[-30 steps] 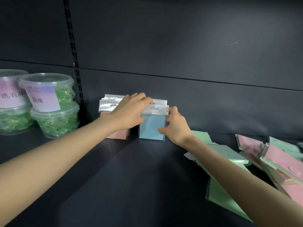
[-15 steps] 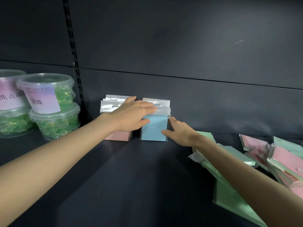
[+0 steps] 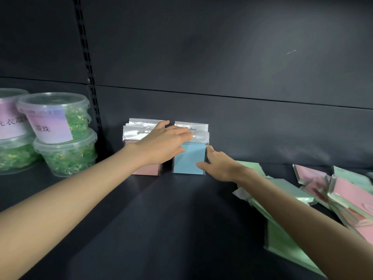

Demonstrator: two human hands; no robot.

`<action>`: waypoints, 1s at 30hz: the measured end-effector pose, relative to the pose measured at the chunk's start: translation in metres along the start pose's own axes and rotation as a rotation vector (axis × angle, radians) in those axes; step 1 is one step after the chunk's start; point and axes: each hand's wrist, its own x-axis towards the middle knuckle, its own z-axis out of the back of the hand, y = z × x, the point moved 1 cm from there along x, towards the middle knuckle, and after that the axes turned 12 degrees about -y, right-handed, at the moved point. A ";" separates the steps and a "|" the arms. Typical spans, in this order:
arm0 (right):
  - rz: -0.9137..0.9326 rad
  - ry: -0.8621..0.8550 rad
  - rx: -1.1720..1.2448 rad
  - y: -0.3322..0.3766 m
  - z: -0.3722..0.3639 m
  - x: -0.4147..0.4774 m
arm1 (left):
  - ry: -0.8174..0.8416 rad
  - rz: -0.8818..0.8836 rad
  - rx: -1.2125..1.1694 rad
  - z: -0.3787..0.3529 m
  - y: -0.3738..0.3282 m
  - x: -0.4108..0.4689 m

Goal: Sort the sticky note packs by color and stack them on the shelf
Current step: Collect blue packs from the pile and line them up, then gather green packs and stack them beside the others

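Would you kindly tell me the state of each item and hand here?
Upright pink sticky note packs: standing against the back panel.
Blue sticky note packs: standing beside them, apart.
Left hand: fingers flat on the blue packs' tops.
Right hand: touching their right edge.
Green sticky note packs: lying loose, unsorted.
Loose pink sticky note packs: lying piled.
Clear plastic tubs: lidded, stacked.

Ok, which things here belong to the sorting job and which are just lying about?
Job: standing blue packs, standing pink packs, loose green packs, loose pink packs, shelf, left hand, right hand.
Lying about: clear tubs of green beads.
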 end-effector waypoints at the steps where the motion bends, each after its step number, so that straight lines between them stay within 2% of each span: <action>1: -0.003 -0.005 -0.013 0.000 0.000 0.000 | -0.003 0.006 -0.003 0.000 0.000 0.000; 11: 0.003 -0.107 -0.069 0.001 0.012 -0.006 | -0.118 0.103 -0.177 0.010 -0.002 0.001; 15: 0.025 -0.171 -0.083 -0.006 0.025 -0.012 | -0.213 0.128 -0.261 0.015 -0.005 0.002; 22: 0.039 -0.230 -0.090 -0.040 0.061 -0.032 | -0.292 0.092 -0.337 0.022 -0.044 0.011; 26: -0.017 -0.250 -0.100 -0.071 0.078 -0.048 | -0.217 0.106 -0.434 0.015 -0.078 0.018; 30: -0.087 -0.220 -0.074 -0.106 0.086 -0.058 | -0.088 0.201 -0.536 -0.005 -0.115 0.028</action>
